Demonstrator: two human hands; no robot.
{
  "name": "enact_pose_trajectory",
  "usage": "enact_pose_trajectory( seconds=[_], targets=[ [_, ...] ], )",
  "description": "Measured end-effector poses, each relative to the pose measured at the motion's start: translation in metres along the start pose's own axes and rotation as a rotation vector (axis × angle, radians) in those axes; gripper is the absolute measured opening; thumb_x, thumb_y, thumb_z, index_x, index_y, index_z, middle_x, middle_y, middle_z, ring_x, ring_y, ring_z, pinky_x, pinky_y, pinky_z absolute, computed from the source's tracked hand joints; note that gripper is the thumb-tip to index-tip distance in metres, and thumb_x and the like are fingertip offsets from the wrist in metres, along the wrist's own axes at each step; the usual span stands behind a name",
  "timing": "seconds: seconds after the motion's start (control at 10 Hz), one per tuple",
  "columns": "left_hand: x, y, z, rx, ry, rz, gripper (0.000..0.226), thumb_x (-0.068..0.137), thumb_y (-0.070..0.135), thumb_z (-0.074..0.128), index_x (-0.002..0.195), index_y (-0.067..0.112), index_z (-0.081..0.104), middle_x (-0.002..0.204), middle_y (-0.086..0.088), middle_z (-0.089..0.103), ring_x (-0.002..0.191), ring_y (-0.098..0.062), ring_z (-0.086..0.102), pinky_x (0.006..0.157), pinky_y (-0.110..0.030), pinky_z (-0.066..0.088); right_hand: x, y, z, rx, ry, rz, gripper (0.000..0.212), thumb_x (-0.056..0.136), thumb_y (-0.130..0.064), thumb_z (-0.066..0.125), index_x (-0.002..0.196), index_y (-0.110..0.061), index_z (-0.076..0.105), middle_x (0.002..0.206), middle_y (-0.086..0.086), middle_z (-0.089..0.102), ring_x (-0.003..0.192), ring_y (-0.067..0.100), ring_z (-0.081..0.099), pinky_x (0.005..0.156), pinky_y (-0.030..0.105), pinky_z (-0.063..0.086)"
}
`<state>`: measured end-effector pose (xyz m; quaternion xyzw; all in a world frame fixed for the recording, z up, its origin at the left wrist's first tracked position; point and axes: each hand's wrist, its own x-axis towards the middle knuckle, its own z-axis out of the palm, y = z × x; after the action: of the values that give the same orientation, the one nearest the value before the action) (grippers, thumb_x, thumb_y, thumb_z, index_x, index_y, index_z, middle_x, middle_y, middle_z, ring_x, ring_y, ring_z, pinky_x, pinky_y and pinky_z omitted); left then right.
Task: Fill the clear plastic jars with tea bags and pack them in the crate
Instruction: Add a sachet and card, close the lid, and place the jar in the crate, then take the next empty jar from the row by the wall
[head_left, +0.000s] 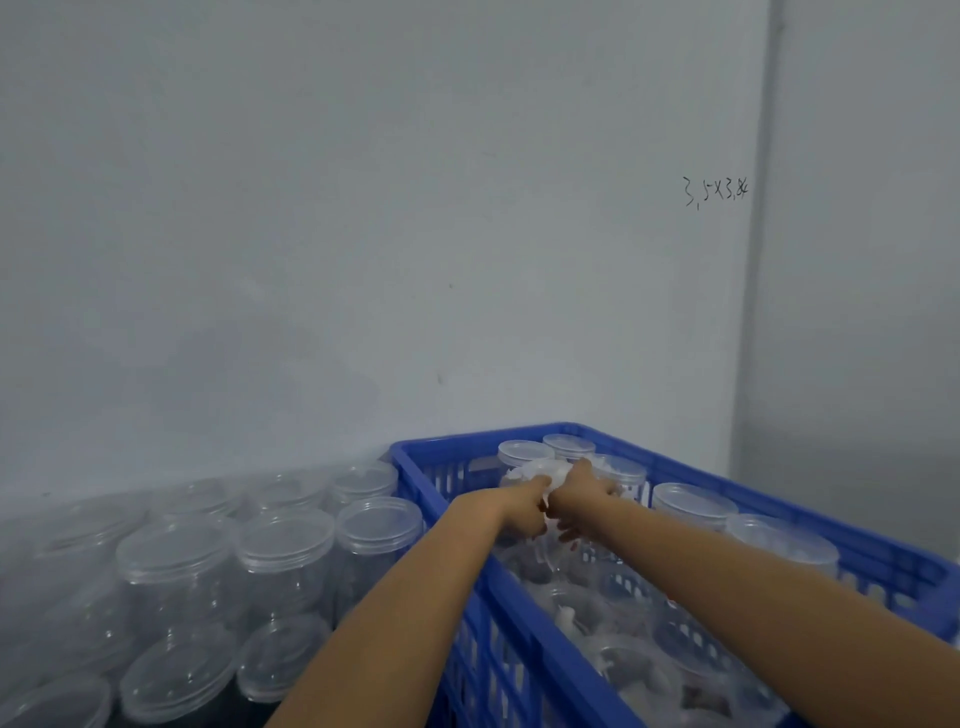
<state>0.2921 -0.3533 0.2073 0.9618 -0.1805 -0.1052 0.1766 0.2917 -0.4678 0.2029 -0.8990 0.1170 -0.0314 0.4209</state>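
Gripping clear lidded jar (540, 470), hands (558, 506), seemingly filled, blurred

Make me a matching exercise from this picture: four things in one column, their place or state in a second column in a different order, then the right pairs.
Things:
1. blue crate
2. empty lidded jars
3. handwritten numbers
4. both hands

Places or states:
A. on the grey wall, upper right
B. stacked outside the crate, to its left
C. gripping a jar with white material over the crate
D. on the right, holding filled jars

Pairs: 1-D, 2-B, 3-A, 4-C
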Motion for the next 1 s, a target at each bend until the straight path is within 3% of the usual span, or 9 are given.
enact_pose_trajectory(
  seconds=[0.1,0.2,0.3,0.4,0.5,0.6,0.7,0.9,1.0],
  targets=[
    [0.002,-0.003,0.001,0.105,-0.070,-0.032,0.080,0.098,0.021,0.047,0.150,0.039,-0.012,0.157,-0.014,0.025,0.136,-0.036,0.037,0.107,-0.047,0.039,0.003,-0.002,0.010,-0.045,0.071,-0.018,0.070,0.093,-0.028,0.048,0.149,-0.009,0.010,0.146,0.026,0.029,0.129,0.045,0.040,0.104,0.052,0.040],
    [0.005,-0.004,0.002,0.169,-0.093,-0.039,0.078,0.100,0.028,0.045,0.151,0.035,-0.013,0.158,-0.013,0.022,0.138,-0.034,0.033,0.112,-0.047,0.033,0.000,-0.007,0.014,-0.071,0.097,0.063,0.073,0.099,-0.037,0.040,0.153,-0.017,-0.004,0.156,0.022,0.015,0.139,0.041,0.029,0.110,0.052,0.034],
    [0.004,-0.005,0.001,0.208,-0.107,-0.019,0.074,0.100,0.026,0.044,0.153,0.031,-0.008,0.160,-0.011,0.016,0.143,-0.035,0.026,0.113,-0.048,0.028,-0.001,-0.011,0.011,0.006,0.077,0.046,0.063,0.100,-0.037,0.039,0.151,-0.009,0.014,0.149,0.024,0.030,0.133,0.039,0.038,0.108,0.047,0.036],
    [-0.002,-0.002,0.002,0.193,-0.051,0.001,0.075,0.100,0.021,0.046,0.153,0.033,-0.005,0.159,-0.012,0.019,0.140,-0.036,0.031,0.112,-0.048,0.033,-0.010,-0.008,0.004,0.164,0.101,0.175,0.060,0.102,-0.037,0.034,0.149,-0.002,0.020,0.145,0.025,0.038,0.130,0.039,0.042,0.106,0.044,0.035],
    [-0.014,0.006,-0.003,0.270,0.312,0.056,0.040,0.097,0.019,0.048,0.137,0.019,0.046,0.130,-0.009,0.057,0.110,-0.026,0.057,0.087,-0.034,0.046,-0.019,-0.012,-0.002,0.512,0.112,0.171,0.060,0.099,-0.018,0.041,0.147,0.001,0.011,0.140,0.028,0.042,0.124,0.041,0.049,0.090,0.042,0.043],
    [-0.034,0.004,-0.011,0.198,0.697,0.088,0.023,0.094,0.016,0.045,0.110,0.018,0.062,0.108,-0.003,0.066,0.095,-0.022,0.059,0.076,-0.031,0.041,-0.035,-0.037,-0.004,0.632,0.156,0.275,0.063,0.103,-0.028,0.035,0.151,-0.002,0.004,0.146,0.027,0.034,0.126,0.040,0.045,0.097,0.044,0.042],
    [-0.057,-0.010,-0.018,0.094,0.850,0.035,0.025,0.090,0.010,0.044,0.104,0.015,0.064,0.108,-0.003,0.068,0.099,-0.023,0.059,0.080,-0.033,0.042,-0.053,-0.053,0.006,0.261,0.052,-0.043,0.052,0.096,-0.008,0.040,0.146,-0.001,0.025,0.133,0.026,0.049,0.106,0.036,0.057,0.081,0.042,0.049],
    [-0.108,-0.062,-0.026,0.165,0.844,-0.134,0.024,0.088,0.013,0.049,0.109,0.016,0.060,0.116,-0.007,0.064,0.108,-0.029,0.057,0.087,-0.034,0.040,-0.099,-0.086,0.034,0.158,0.044,-0.353,0.031,0.087,0.000,0.043,0.117,-0.002,0.051,0.102,0.015,0.062,0.090,0.027,0.059,0.074,0.032,0.044],
    [-0.139,-0.092,-0.026,0.231,0.823,-0.192,0.026,0.091,0.019,0.050,0.116,0.018,0.056,0.122,-0.004,0.061,0.113,-0.027,0.055,0.092,-0.034,0.039,-0.123,-0.106,0.049,0.182,0.037,-0.412,0.027,0.088,-0.001,0.043,0.110,-0.002,0.060,0.108,0.015,0.065,0.097,0.028,0.059,0.080,0.030,0.045]
  ],
)
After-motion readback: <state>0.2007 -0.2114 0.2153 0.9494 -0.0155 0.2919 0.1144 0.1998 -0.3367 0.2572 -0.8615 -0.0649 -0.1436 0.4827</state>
